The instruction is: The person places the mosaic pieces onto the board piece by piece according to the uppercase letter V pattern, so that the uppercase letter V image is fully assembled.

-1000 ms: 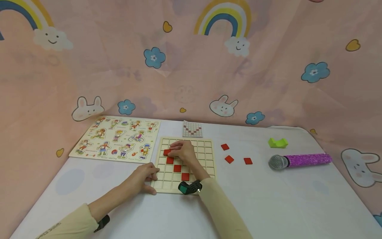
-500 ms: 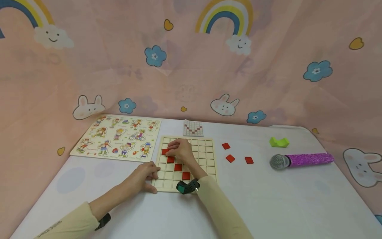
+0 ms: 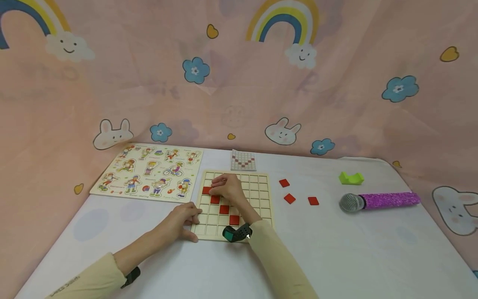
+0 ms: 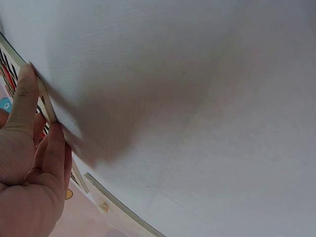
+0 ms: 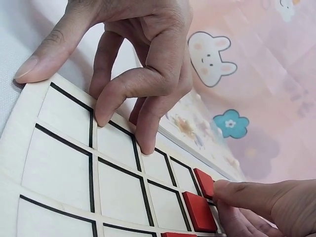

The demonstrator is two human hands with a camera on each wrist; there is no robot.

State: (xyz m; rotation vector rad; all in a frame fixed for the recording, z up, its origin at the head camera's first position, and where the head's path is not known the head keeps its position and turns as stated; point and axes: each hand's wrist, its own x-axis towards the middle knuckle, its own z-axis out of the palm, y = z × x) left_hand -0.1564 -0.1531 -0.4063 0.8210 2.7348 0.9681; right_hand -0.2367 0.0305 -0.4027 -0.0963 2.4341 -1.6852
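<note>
A wooden grid board [image 3: 210, 237] lies on the white table, with several red tiles in a diagonal line. The left hand [image 3: 181, 222] grips the board's near left corner; in the left wrist view, its thumb and fingers [image 4: 34, 153] bend against the edge. At the upper-left end of the diagonal, the right hand [image 3: 231, 192] holds a red tile [image 3: 206, 190] with thumb and fingertips. The right wrist view shows the right thumb touching this tile [image 5: 203, 181] beside a second red one [image 5: 200, 212]; the fingertips behind are partly hidden.
Three loose red tiles [image 3: 289, 198] lie right of the board. Behind it stands a pattern card [image 3: 243, 160]. A picture puzzle board [image 3: 149, 173] sits at back left, a green holder [image 3: 351, 178] and purple microphone [image 3: 388, 201] at right.
The right hand has shifted the upper-left tile slightly left relative to the board, with its fingers remaining at it. The left hand keeps its place on the corner. The head view has shifted slightly.
</note>
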